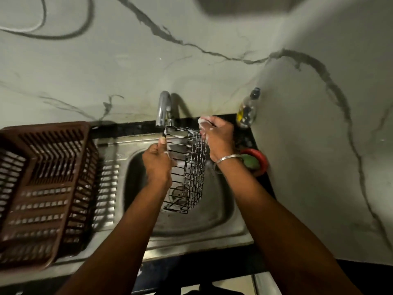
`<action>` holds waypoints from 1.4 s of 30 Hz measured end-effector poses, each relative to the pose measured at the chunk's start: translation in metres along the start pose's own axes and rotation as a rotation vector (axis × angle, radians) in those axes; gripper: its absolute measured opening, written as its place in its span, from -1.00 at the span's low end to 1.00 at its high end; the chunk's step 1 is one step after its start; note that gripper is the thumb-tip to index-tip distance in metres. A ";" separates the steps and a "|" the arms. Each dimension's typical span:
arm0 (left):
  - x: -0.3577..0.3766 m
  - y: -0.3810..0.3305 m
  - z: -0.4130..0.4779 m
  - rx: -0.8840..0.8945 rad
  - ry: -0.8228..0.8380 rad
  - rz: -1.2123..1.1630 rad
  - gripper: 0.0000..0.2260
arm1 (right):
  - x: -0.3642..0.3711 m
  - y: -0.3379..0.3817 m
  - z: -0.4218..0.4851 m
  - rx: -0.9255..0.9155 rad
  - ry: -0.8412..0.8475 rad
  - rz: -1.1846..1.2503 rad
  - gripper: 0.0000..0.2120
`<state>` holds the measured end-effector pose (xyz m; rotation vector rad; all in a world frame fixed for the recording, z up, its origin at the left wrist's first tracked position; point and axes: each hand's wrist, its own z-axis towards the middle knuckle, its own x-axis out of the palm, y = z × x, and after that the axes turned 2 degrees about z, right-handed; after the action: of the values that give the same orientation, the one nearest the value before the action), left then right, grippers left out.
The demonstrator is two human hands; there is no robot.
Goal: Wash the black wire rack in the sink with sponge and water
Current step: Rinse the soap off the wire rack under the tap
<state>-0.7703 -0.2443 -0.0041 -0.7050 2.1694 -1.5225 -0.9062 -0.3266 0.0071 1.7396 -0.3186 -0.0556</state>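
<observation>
Here, left hand holds soapy wire rack over sink

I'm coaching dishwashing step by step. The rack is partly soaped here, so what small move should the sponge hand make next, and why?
Probably slide the right hand with its sponge down the right side of the rack. Foam shows only on the upper wires near the tap. The lower end over the sink looks bare, and the left hand grips the rack's left edge.
</observation>
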 end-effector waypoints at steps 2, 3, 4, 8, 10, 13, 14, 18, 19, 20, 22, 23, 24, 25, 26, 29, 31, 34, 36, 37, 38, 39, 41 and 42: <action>-0.010 0.007 0.004 -0.005 0.006 0.024 -0.72 | 0.016 0.002 0.002 -0.010 0.034 -0.041 -0.87; -0.015 0.011 0.007 -0.014 0.002 0.034 -0.73 | 0.023 0.003 0.005 -0.010 0.060 -0.087 -0.82; -0.020 0.014 0.009 -0.029 -0.005 0.044 -0.74 | 0.030 0.002 0.010 -0.004 0.096 -0.155 -0.78; -0.035 0.022 0.017 -0.082 -0.030 0.032 -0.77 | 0.057 -0.013 0.034 0.163 0.227 -0.340 -0.91; -0.039 0.024 0.022 -0.091 -0.043 0.048 -0.78 | 0.069 -0.027 0.045 0.176 0.239 -0.434 -0.89; -0.041 0.025 0.032 -0.123 -0.047 0.080 -0.76 | 0.084 -0.045 0.060 0.153 0.242 -0.544 -0.85; -0.041 0.025 0.036 -0.132 -0.049 0.090 -0.76 | 0.089 -0.049 0.064 0.163 0.250 -0.551 -0.84; -0.042 0.030 0.050 -0.135 -0.047 0.111 -0.74 | 0.103 -0.065 0.079 0.226 0.209 -0.460 -0.72; -0.042 0.032 0.054 -0.128 -0.048 0.129 -0.73 | 0.106 -0.069 0.081 0.232 0.202 -0.429 -0.72; -0.043 0.033 0.057 -0.124 -0.046 0.147 -0.73 | 0.108 -0.071 0.083 0.230 0.199 -0.418 -0.71; -0.042 0.036 0.063 -0.128 -0.045 0.156 -0.73 | 0.111 -0.069 0.081 0.213 0.193 -0.409 -0.72; -0.041 0.036 0.065 -0.134 -0.046 0.143 -0.73 | 0.111 -0.068 0.081 0.211 0.202 -0.397 -0.72; -0.040 0.037 0.067 -0.139 -0.048 0.136 -0.72 | 0.113 -0.068 0.082 0.214 0.219 -0.391 -0.72; -0.039 0.037 0.068 -0.142 -0.050 0.139 -0.72 | 0.114 -0.067 0.082 0.216 0.234 -0.392 -0.72; -0.038 0.037 0.068 -0.143 -0.050 0.152 -0.72 | 0.115 -0.066 0.082 0.211 0.241 -0.405 -0.70; -0.034 0.038 0.070 -0.145 -0.044 0.166 -0.75 | 0.116 -0.059 0.083 0.104 0.305 -0.593 -0.60; -0.034 0.037 0.070 -0.141 -0.046 0.183 -0.77 | 0.115 -0.050 0.079 0.023 0.455 -0.769 -0.60; -0.034 0.036 0.070 -0.140 -0.038 0.188 -0.78 | 0.112 -0.045 0.074 -0.021 0.489 -0.817 -0.78; -0.034 0.035 0.068 -0.149 -0.025 0.186 -0.79 | 0.111 -0.048 0.070 0.030 0.452 -0.727 -0.80; -0.034 0.035 0.068 -0.149 -0.023 0.188 -0.79 | 0.110 -0.050 0.069 0.013 0.468 -0.731 -0.84; -0.034 0.034 0.067 -0.145 -0.023 0.192 -0.79 | 0.109 -0.052 0.066 0.004 0.513 -0.735 -0.86; -0.035 0.034 0.068 -0.143 -0.024 0.196 -0.79 | 0.106 -0.052 0.061 0.007 0.582 -0.739 -0.89; -0.038 0.035 0.069 -0.141 -0.023 0.205 -0.78 | 0.100 -0.055 0.053 0.057 0.764 -0.740 -0.83; -0.041 0.036 0.069 -0.137 -0.020 0.201 -0.77 | 0.096 -0.060 0.052 0.091 0.850 -0.720 -0.75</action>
<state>-0.7039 -0.2612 -0.0593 -0.5229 2.2697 -1.2709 -0.8141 -0.3903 -0.0484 1.7256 0.9361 0.1789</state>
